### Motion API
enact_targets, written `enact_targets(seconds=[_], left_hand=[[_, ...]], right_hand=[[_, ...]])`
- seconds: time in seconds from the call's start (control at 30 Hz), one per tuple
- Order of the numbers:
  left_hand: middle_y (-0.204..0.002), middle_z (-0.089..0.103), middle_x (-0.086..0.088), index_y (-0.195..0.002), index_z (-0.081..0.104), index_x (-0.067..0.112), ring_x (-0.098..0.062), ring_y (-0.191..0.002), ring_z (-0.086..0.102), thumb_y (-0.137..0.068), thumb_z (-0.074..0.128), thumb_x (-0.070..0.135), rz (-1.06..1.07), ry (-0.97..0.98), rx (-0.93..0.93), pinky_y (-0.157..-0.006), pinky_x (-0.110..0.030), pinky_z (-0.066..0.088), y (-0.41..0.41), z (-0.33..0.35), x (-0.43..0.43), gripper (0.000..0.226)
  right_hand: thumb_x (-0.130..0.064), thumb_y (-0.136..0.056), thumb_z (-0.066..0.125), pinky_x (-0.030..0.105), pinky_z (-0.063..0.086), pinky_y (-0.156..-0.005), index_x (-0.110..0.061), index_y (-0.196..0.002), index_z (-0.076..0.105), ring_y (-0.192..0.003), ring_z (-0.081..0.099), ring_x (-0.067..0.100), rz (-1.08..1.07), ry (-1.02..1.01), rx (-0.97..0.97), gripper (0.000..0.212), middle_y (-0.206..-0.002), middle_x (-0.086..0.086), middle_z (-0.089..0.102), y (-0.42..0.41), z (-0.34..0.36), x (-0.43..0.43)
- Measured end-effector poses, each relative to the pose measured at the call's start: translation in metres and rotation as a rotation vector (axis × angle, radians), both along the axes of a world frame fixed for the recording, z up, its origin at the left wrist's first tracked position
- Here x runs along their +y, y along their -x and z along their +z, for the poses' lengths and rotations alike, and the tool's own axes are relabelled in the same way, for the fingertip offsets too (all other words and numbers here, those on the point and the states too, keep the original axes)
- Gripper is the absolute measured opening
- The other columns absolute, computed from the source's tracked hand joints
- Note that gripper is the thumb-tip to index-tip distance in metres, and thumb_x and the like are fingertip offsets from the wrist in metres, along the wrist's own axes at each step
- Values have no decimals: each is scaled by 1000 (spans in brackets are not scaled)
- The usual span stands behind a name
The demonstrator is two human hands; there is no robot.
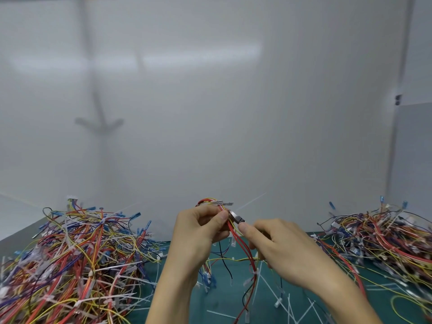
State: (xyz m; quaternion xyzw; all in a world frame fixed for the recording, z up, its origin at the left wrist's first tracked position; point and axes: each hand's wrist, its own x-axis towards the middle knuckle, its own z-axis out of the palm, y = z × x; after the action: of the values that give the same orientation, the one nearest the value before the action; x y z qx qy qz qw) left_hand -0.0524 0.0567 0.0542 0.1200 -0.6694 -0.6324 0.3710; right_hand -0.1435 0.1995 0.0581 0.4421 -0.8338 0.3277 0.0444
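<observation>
Nearest the camera, on the green mat [224, 307], loose cable ties [289, 307] lay scattered, which suggested that more tying was to come. Just above them, the wire bundle [235, 237] of red and yellow leads hung from the two hands, its lower ends trailing onto the mat. A white tie [254, 272] was already cinched round its lower part, so that step looked done.

The left hand [198, 232] had its fingers curled round the top of the bundle, with the thumb pressing the wires against them. The right hand [280, 244] pinched a small silver-and-black tool [237, 218], probably a cutter, held right against the wires beside the left thumb. A thin tie tail [251, 201] stuck out past the tool, up and to the right, uncut. By that, the upper tie seemed fastened but not yet trimmed.

Farther out, a big left pile [77, 260] of harnesses showed many white ties and was likely finished work. The right pile [383, 237], well apart from it, was too tangled to judge. Behind everything stood a plain white wall [210, 90].
</observation>
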Motion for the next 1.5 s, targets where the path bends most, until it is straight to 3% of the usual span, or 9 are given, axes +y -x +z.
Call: enact_targets(seconds=[0.7,0.83,1.0,1.5], left_hand=[[-72,75,-7,-85,72,0,-9,-65,70,-91,64,3,13,14,-6,-61,-18,56,-3,3,2,11],[-72,75,-6,-86,73,0,-9,-65,70,-91,64,3,17,23,-13,-62,-18,56,-4,4,2,11],[-69,74,-4,-84,72,1,-7,-62,69,-91,63,2,10,28,-7,-60,-17,56,-7,7,3,12],[-69,74,-5,-83,73,3,-9,-62,69,-90,64,2,16,35,-17,-62,-19,57,-6,8,3,11]], right_hand=[[-71,-92,34,42,50,-66,-6,-79,55,-66,55,31,19,31,-26,69,-71,15,61,2,-2,-3],[-69,-92,35,41,50,-64,-5,-78,54,-52,44,17,42,36,-65,69,-67,16,58,2,0,-2],[-68,-93,37,39,51,-62,-13,-70,59,-45,46,8,56,29,-75,64,-52,-3,55,2,2,0],[-64,-95,39,37,52,-64,-10,-69,58,-43,45,6,77,11,-87,62,-49,-8,55,1,5,2]])
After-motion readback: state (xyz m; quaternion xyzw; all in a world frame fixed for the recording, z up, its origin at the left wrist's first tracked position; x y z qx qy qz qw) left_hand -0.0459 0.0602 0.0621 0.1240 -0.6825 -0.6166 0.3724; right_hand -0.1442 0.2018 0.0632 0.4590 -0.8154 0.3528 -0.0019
